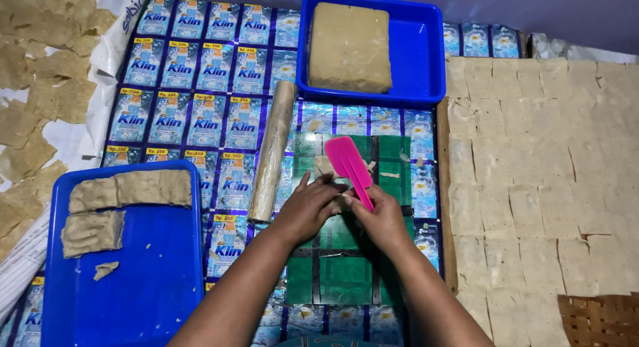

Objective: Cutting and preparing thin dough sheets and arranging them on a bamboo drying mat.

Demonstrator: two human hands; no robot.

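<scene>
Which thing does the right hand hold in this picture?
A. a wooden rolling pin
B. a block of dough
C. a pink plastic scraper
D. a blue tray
C: the right hand grips the handle of the pink plastic scraper, whose blade points up over the green mat; the rolling pin lies untouched beside the left hand.

Under the hands: a small dough piece [341, 202] shows only as a sliver between the left hand [307, 210] and right hand [381, 219].
Pink scraper [351, 166]: handle end hidden in the right fingers [363, 210].
Near blue tray [170, 280]: cut off at 6 o'clock.
Woven basket [599, 320]: only a corner at 4 o'clock.
Green board [339, 267]: middle covered by both hands.
</scene>
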